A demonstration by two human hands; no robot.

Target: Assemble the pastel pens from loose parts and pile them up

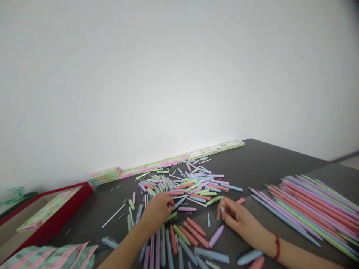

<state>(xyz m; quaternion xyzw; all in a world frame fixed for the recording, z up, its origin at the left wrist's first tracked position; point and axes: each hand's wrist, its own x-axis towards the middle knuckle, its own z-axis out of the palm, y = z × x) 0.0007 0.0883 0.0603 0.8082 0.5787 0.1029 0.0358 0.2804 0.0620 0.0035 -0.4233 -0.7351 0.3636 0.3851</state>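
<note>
purple pen piece [187, 209] lies between the hands [157, 207].

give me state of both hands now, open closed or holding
Left hand: curled at a blue pen part; grip cannot be told.
Right hand: curled; grip cannot be told.

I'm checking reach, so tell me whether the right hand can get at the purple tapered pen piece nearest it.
Likely yes: the purple tapered pen piece lies close by the right hand, with bare dark tabletop between them, though whether that hand already holds something is unclear.
</note>
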